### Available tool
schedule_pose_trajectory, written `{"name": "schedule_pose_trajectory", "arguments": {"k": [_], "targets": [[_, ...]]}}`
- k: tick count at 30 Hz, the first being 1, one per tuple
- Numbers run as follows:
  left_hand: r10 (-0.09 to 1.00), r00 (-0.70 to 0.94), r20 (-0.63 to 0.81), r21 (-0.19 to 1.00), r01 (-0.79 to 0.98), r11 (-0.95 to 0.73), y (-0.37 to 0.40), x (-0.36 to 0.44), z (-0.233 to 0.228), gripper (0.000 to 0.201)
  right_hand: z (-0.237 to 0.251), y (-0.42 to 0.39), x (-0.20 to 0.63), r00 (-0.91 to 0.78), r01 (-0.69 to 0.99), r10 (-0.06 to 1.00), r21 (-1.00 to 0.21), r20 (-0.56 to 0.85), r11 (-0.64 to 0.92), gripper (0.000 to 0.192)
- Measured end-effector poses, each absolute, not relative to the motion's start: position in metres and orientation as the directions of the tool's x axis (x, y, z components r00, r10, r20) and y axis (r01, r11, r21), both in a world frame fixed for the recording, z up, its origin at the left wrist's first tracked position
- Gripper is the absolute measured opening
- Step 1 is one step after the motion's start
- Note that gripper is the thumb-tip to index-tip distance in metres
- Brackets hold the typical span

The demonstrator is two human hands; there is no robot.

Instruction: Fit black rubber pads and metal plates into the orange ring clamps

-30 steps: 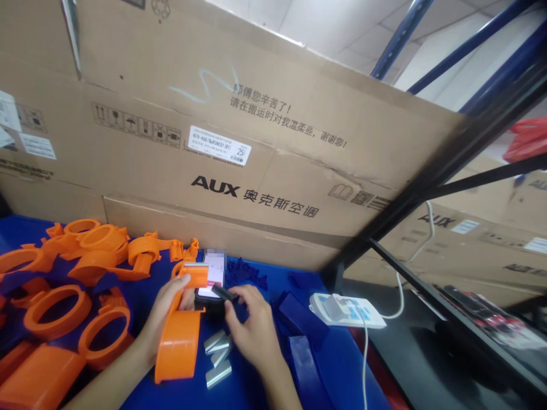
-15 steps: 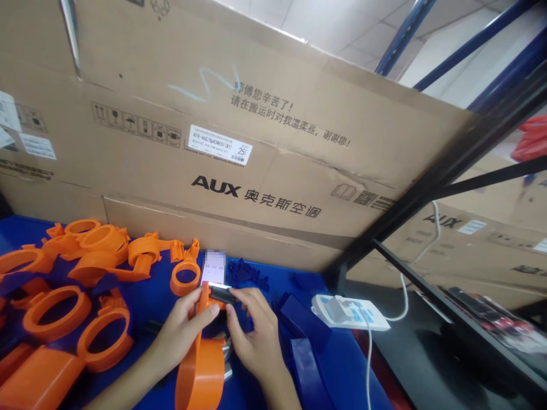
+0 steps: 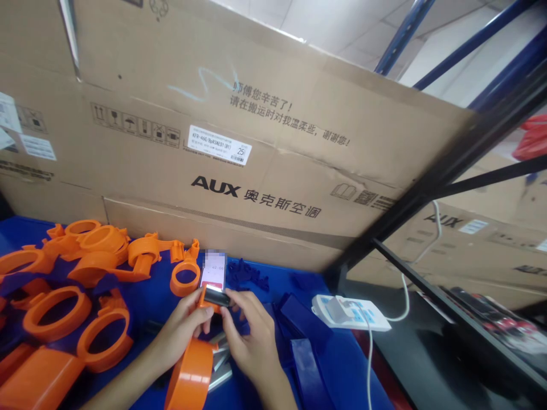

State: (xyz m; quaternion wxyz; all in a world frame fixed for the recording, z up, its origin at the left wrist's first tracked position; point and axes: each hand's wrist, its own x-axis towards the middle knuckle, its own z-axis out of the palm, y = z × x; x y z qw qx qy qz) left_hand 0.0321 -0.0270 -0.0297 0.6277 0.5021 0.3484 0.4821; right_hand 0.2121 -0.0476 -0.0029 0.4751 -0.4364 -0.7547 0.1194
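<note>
Low in the middle of the head view, my left hand grips the narrow end of an orange plastic tape dispenser, its wide ring hanging below toward me. A small black piece sits at that narrow end. My right hand pinches the black piece's right end between thumb and fingers. Whether it is fully seated in the orange frame cannot be made out. Just beyond my hands lies a phone with a timer on its screen. Silvery metal strips lie beneath the dispenser, partly covered.
Several orange dispenser bodies crowd the blue table at left. Small dark blue parts lie behind my hands, with larger blue pieces at right. A power strip with cables sits beside a black rack post. Large cardboard stands behind.
The dispenser has tilted, its ring swinging left and its black end dropping slightly. The bright toothed edge seen by the black piece no longer shows. More of the metal strips is uncovered.
</note>
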Motion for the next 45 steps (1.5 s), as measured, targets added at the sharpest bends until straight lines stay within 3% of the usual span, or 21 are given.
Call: {"name": "schedule_pose_trajectory", "arguments": {"k": [7,11,13,17,22,29,34,45], "targets": [[0.969,0.243,-0.038,0.956,-0.275,0.106,-0.021,0.037,-0.035,0.029,-0.002,-0.048,0.212,-0.186,0.467,0.785,-0.65,0.591,0.6,0.036],[0.978,0.196,-0.073,0.941,-0.311,0.133,-0.019,0.038,-0.037,0.038,-0.001,-0.04,0.227,0.003,0.593,0.801,-0.646,0.599,0.481,0.028],[0.98,0.181,-0.083,0.938,-0.318,0.138,-0.019,0.037,-0.037,0.042,-0.005,-0.034,0.238,0.117,0.763,0.801,-0.569,0.587,0.306,0.026],[0.98,0.173,-0.098,0.935,-0.321,0.15,-0.02,0.037,-0.038,0.042,-0.02,-0.027,0.253,0.13,0.95,0.881,-0.312,0.455,0.021,0.027],[0.976,0.206,-0.07,0.945,-0.299,0.131,-0.024,0.039,-0.036,0.038,-0.036,-0.028,0.253,0.098,0.984,0.916,-0.173,0.389,-0.032,0.026],[0.975,0.216,-0.054,0.955,-0.275,0.114,-0.026,0.039,-0.036,0.039,-0.043,-0.027,0.251,0.051,0.995,0.913,-0.098,0.405,-0.013,0.019],[0.974,0.218,-0.059,0.953,-0.277,0.12,-0.025,0.04,-0.038,0.038,-0.042,-0.028,0.25,0.026,0.995,0.905,-0.099,0.425,0.018,0.019],[0.973,0.226,-0.054,0.963,-0.248,0.111,-0.025,0.04,-0.038,0.037,-0.023,-0.029,0.243,0.092,0.966,0.931,-0.259,0.354,0.003,0.016]]}}
